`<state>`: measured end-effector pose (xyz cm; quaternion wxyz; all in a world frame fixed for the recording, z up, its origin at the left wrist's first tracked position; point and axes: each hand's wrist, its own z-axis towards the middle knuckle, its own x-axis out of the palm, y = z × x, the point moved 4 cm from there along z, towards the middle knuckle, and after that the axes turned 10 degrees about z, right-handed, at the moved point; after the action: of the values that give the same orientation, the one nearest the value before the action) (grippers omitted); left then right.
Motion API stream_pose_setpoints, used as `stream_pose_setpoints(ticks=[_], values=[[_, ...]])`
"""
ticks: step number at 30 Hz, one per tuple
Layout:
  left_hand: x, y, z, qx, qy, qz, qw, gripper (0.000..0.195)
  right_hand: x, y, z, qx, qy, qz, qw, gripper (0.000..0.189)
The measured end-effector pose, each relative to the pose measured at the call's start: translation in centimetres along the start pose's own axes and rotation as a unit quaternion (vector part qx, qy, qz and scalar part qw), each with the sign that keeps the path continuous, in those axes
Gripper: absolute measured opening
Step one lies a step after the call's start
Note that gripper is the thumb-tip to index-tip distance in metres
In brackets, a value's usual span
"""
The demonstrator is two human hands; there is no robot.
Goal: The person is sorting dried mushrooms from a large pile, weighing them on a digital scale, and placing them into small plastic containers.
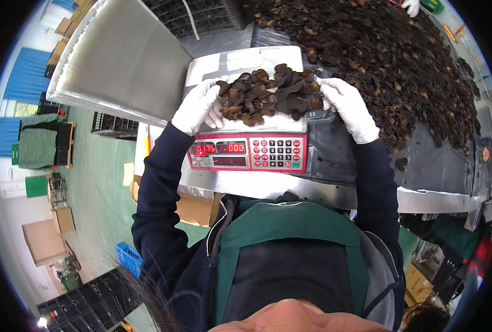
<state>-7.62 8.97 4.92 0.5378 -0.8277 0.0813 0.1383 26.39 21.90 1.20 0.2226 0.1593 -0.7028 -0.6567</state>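
Observation:
Dark brown wood ear mushrooms [266,95] lie in a mound over the white platform of a digital counter scale [246,151] with a red frame and a lit display. My left hand [199,106], in a white glove, touches the mound's left end, its fingertips partly hidden by the mushrooms. At the right end, my gloved right hand [349,106] has its fingers at the edge of the mushrooms and of a clear plastic tray [322,117]. How firmly either hand grips cannot be seen.
A tall stack of clear plastic trays [121,62] leans at the left. A broad heap of wood ear mushrooms [395,70] covers the table at the right. Black crates [200,14] stand behind the scale. Another person's gloved hand [412,7] shows at the far right.

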Motion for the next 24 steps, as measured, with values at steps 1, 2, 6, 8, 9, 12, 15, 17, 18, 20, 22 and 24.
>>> stream_pose_setpoints(ticks=[1,2,6,8,9,12,15,17,18,20,22,24], values=[[0.6,-0.8,0.4,-0.002,-0.014,0.035,0.999,0.041,-0.2,-0.1,-0.3,-0.01,-0.015,-0.008,1.0,0.029],[1.0,-1.4,0.6,0.008,-0.006,0.047,0.999,0.038,-0.6,0.0,-1.0,-0.007,-0.031,-0.005,0.999,0.028],[2.2,-1.2,2.3,0.079,0.012,0.05,0.996,0.022,-3.3,0.1,-4.9,-0.071,-0.075,-0.022,0.994,0.028],[5.8,-2.6,2.5,0.123,0.032,-0.006,0.992,0.013,-5.0,-0.1,-8.1,-0.086,-0.125,-0.041,0.988,0.029],[7.2,-3.5,2.7,0.125,0.074,0.001,0.989,0.013,-5.9,-0.5,-9.8,-0.067,-0.153,-0.021,0.986,0.029],[12.8,-6.3,3.8,0.096,0.095,0.112,0.985,0.023,-9.5,-0.2,-16.2,-0.031,-0.261,-0.01,0.965,0.029],[21.0,-9.7,4.0,0.082,0.211,0.144,0.963,0.045,-12.9,-0.3,-23.7,0.005,-0.348,-0.003,0.938,0.031],[27.3,-11.3,4.4,0.128,0.276,0.188,0.934,0.047,-15.5,-1.6,-29.0,0.004,-0.428,-0.051,0.903,0.03],[30.6,-11.5,4.4,0.133,0.309,0.175,0.925,0.047,-16.6,-2.1,-31.7,0.005,-0.455,-0.072,0.887,0.03],[36.7,-11.0,4.8,0.16,0.359,0.164,0.905,0.05,-18.9,-3.9,-36.8,0.001,-0.503,-0.084,0.86,0.028],[42.1,-10.8,4.4,0.201,0.385,0.19,0.881,0.056,-20.5,-5.2,-41.0,-0.007,-0.547,-0.075,0.834,0.028],[46.7,-10.0,3.7,0.244,0.384,0.215,0.864,0.062,-22.0,-5.5,-44.6,0.015,-0.58,-0.122,0.805,0.027]])
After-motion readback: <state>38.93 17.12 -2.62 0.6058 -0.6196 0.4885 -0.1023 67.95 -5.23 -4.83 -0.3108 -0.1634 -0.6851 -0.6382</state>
